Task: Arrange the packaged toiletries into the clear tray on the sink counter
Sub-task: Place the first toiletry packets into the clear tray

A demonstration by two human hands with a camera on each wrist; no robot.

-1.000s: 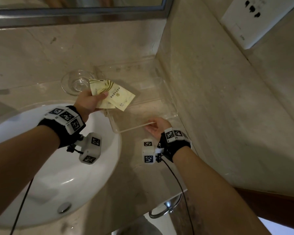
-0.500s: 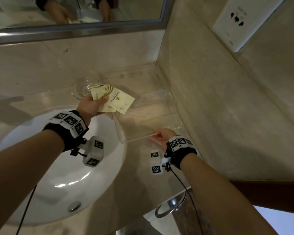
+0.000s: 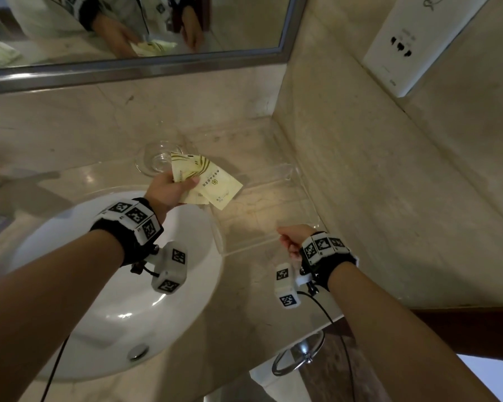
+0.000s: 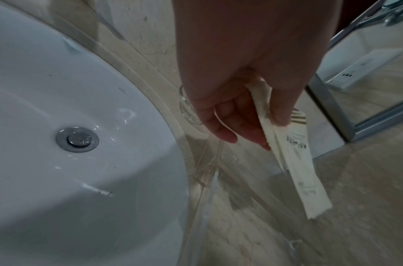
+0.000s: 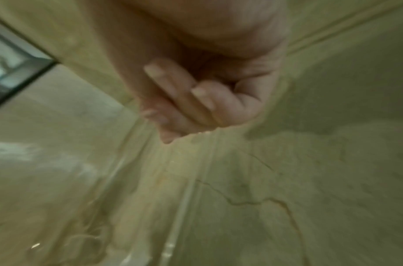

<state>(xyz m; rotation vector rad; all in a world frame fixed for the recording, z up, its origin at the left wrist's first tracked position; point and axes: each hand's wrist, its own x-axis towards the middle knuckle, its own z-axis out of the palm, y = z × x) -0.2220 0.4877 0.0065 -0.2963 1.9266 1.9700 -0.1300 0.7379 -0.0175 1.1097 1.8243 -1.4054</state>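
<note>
My left hand [image 3: 172, 190] grips several cream toiletry packets [image 3: 212, 184] with gold stripes, thumb on top, fanned out above the left end of the clear tray [image 3: 250, 246]. In the left wrist view the packets [image 4: 296, 162] hang from that hand [image 4: 237, 111] over the tray's wall [image 4: 209, 180]. My right hand [image 3: 291, 237] sits at the tray's near right edge with its fingers curled, thumb and forefinger either side of the rim. The right wrist view is blurred: curled fingers [image 5: 196, 93] just above the tray rim [image 5: 184, 198]. No packets lie inside the tray.
A white sink basin [image 3: 114, 285] lies left of the tray and touches its left wall. A small clear glass dish [image 3: 157, 159] stands behind my left hand. The marble side wall [image 3: 375, 184] borders the tray on the right. A mirror [image 3: 128, 30] hangs behind, and a chrome towel ring [image 3: 299, 352] below the counter edge.
The view has tilted up, so the mirror now shows both hands. My left hand still holds the packets over the tray's left end; my right hand stays at the near edge.
</note>
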